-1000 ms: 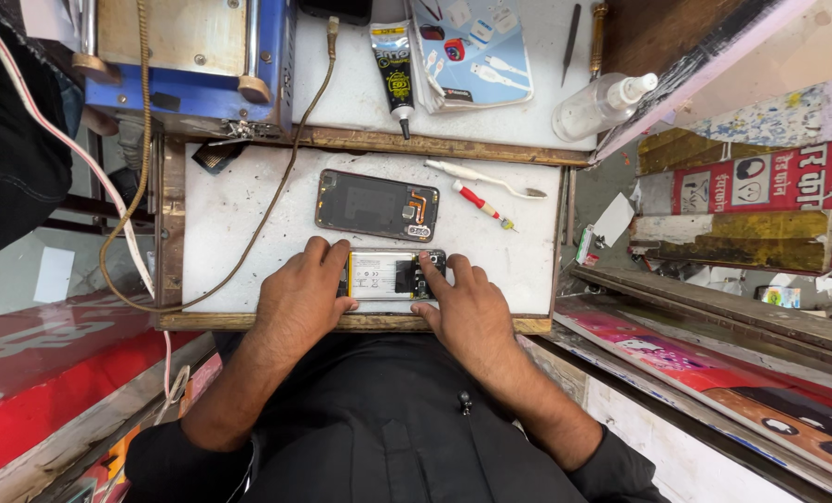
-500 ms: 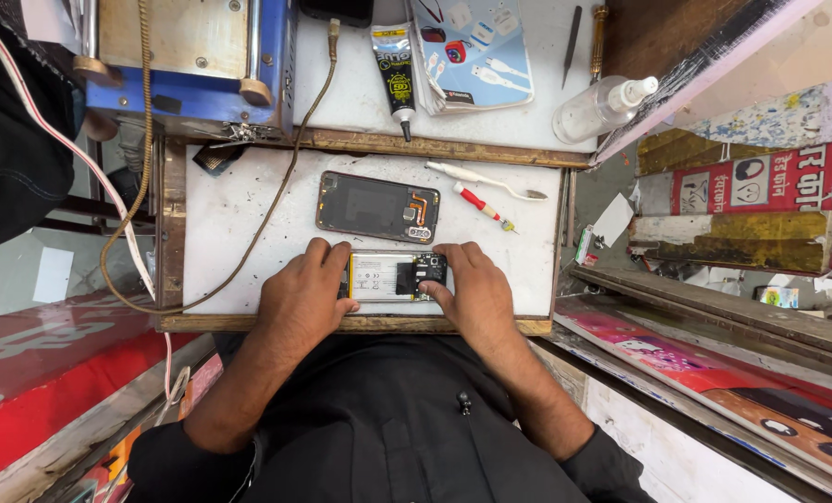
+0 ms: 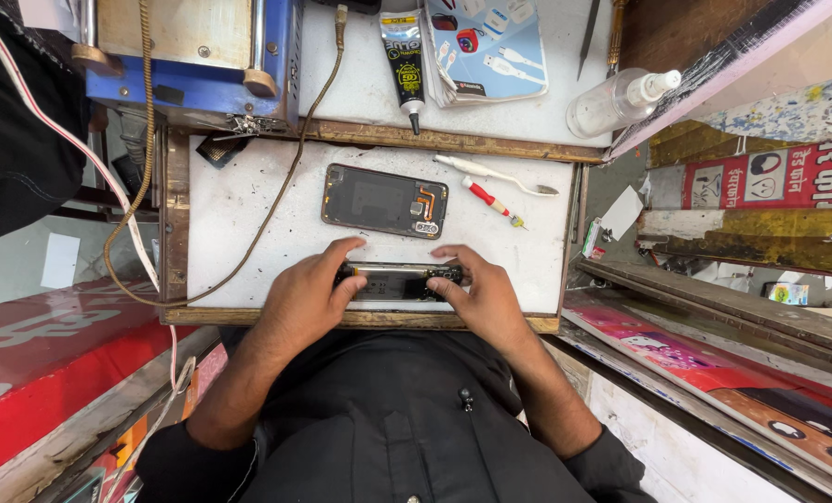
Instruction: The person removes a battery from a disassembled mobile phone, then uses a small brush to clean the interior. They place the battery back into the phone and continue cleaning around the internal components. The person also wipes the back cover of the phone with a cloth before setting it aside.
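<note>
I see a black shirt w/ small dark buttons down the front. Sleeves pushed up behind left hand (image 3: 299,303) & right hand (image 3: 486,303). No rings or watch visible.

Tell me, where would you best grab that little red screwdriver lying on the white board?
Take the screwdriver by its red handle, the thicker end pointing up-left, with fingers coming down from above across its width. It lies flat and slanted on the board, so only the top and sides are free. The thin metal tip at the lower right is too slim to pinch well. The white tool lies close above it, so pinch narrowly.

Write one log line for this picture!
left hand + right hand: gripping black phone body | dark phone back panel: beyond, apart
</note>
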